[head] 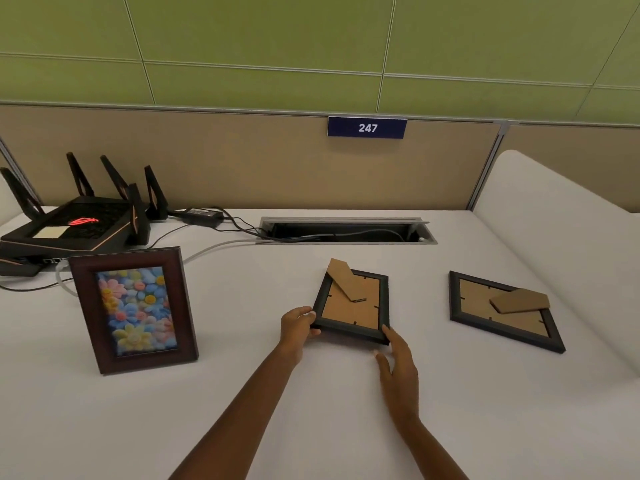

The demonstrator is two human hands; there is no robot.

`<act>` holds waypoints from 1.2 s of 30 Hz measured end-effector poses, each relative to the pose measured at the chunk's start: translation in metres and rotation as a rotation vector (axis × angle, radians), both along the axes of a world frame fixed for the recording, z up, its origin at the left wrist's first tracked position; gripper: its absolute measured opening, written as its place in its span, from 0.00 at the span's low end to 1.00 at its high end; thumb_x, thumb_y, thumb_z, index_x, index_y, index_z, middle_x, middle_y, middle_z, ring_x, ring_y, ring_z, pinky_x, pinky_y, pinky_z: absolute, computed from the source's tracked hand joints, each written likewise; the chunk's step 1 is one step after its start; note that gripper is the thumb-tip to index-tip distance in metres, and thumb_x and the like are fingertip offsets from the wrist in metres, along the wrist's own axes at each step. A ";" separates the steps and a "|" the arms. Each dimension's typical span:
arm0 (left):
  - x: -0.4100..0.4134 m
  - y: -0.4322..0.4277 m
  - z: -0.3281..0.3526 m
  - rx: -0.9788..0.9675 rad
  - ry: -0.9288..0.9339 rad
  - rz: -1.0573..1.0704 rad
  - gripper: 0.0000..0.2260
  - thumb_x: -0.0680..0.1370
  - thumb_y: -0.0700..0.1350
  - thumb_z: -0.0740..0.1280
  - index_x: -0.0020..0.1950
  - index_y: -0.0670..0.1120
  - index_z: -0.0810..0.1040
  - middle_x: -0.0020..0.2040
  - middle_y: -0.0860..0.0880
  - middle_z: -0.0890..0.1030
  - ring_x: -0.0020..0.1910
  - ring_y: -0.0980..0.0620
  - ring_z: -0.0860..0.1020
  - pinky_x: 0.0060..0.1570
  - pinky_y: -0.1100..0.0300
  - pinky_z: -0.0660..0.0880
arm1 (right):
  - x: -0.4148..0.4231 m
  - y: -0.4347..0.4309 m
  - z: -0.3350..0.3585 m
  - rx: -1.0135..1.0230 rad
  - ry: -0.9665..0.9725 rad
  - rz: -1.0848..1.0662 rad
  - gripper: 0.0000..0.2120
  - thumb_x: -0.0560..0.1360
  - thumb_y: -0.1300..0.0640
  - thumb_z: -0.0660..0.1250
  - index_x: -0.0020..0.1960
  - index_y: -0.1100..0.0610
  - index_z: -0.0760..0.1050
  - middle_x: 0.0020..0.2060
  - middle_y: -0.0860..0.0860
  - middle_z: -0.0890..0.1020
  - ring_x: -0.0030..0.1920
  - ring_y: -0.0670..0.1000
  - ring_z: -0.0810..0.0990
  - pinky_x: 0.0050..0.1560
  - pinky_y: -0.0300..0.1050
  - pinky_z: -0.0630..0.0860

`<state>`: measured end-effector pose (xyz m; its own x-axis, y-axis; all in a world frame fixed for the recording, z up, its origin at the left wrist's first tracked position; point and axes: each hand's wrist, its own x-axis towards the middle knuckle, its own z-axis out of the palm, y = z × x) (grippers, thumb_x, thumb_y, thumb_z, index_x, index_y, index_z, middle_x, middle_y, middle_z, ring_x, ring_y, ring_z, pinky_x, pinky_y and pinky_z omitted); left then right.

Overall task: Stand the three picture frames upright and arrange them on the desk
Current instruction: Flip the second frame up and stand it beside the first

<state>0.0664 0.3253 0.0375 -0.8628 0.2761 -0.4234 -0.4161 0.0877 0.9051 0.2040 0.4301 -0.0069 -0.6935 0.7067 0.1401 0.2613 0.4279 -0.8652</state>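
On the tabletop (242, 393), taking the middle black frame (353, 306) as landmark:

Item 1, middle black frame: face down, cardboard back and stand flap up. My left hand (298, 329) pinches its near-left corner, fingers closed on the edge; my right hand (398, 362) touches its near-right corner, fingers loosely spread, not clamped.

Item 2, brown frame (135, 310): left of it, standing upright, flower picture facing me.

Item 3, second black frame (502, 310): right of it, lying face down, apart.

Item 4, router (76, 226): far left, behind the brown frame.
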 end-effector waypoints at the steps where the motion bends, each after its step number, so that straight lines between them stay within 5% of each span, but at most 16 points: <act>1: 0.000 0.000 0.003 0.014 -0.009 0.001 0.15 0.78 0.34 0.60 0.64 0.34 0.70 0.65 0.36 0.72 0.41 0.48 0.76 0.38 0.63 0.76 | 0.000 0.002 0.001 -0.012 0.035 -0.003 0.20 0.76 0.64 0.60 0.67 0.59 0.65 0.68 0.59 0.70 0.67 0.58 0.69 0.68 0.52 0.66; 5: 0.003 0.002 0.020 0.042 -0.029 0.061 0.13 0.77 0.33 0.60 0.61 0.32 0.72 0.55 0.37 0.74 0.49 0.44 0.74 0.34 0.65 0.75 | -0.002 0.014 0.008 -0.023 0.117 0.010 0.19 0.75 0.66 0.61 0.66 0.60 0.66 0.65 0.60 0.71 0.65 0.58 0.70 0.64 0.52 0.69; 8: 0.008 -0.001 0.033 0.071 -0.057 0.098 0.12 0.77 0.32 0.60 0.59 0.31 0.73 0.51 0.39 0.73 0.48 0.44 0.74 0.35 0.64 0.75 | -0.007 0.024 0.018 0.017 0.156 0.035 0.19 0.75 0.66 0.62 0.65 0.61 0.68 0.64 0.60 0.72 0.65 0.58 0.70 0.63 0.54 0.70; 12: 0.018 -0.015 0.048 0.147 -0.096 0.105 0.09 0.76 0.32 0.61 0.55 0.31 0.73 0.51 0.38 0.73 0.42 0.46 0.75 0.24 0.71 0.75 | -0.016 0.035 0.036 0.135 0.175 0.046 0.17 0.74 0.69 0.62 0.62 0.63 0.70 0.62 0.62 0.73 0.64 0.60 0.71 0.64 0.58 0.71; 19: 0.030 -0.048 0.075 0.281 -0.165 0.070 0.04 0.76 0.31 0.62 0.49 0.32 0.71 0.41 0.40 0.75 0.37 0.47 0.77 0.24 0.69 0.77 | -0.027 0.041 0.057 0.245 0.164 0.198 0.16 0.72 0.73 0.62 0.58 0.66 0.72 0.60 0.64 0.75 0.63 0.62 0.72 0.67 0.59 0.69; 22: 0.030 -0.060 0.093 0.297 -0.115 0.023 0.04 0.76 0.35 0.62 0.47 0.34 0.72 0.40 0.39 0.78 0.37 0.46 0.79 0.31 0.64 0.79 | -0.029 0.031 0.063 0.193 0.271 0.187 0.12 0.73 0.71 0.61 0.56 0.65 0.72 0.56 0.58 0.78 0.60 0.57 0.74 0.65 0.50 0.68; 28: 0.020 -0.079 0.110 0.271 -0.008 -0.013 0.12 0.79 0.49 0.57 0.47 0.41 0.74 0.42 0.42 0.79 0.41 0.49 0.78 0.46 0.55 0.75 | -0.035 0.006 0.082 0.085 0.442 0.203 0.09 0.75 0.68 0.59 0.54 0.60 0.71 0.48 0.48 0.77 0.48 0.41 0.77 0.44 0.25 0.75; 36: 0.025 -0.084 0.090 -0.047 0.189 -0.004 0.25 0.81 0.54 0.47 0.60 0.39 0.75 0.61 0.38 0.76 0.59 0.42 0.73 0.61 0.50 0.69 | -0.042 -0.011 0.098 -0.348 0.567 0.186 0.07 0.77 0.61 0.57 0.52 0.53 0.70 0.46 0.46 0.79 0.48 0.46 0.79 0.40 0.33 0.81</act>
<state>0.0918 0.2414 0.1274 -0.9272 0.2633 -0.2663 -0.2384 0.1332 0.9620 0.1622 0.4189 0.0911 -0.6942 0.6524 0.3040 -0.3234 0.0946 -0.9415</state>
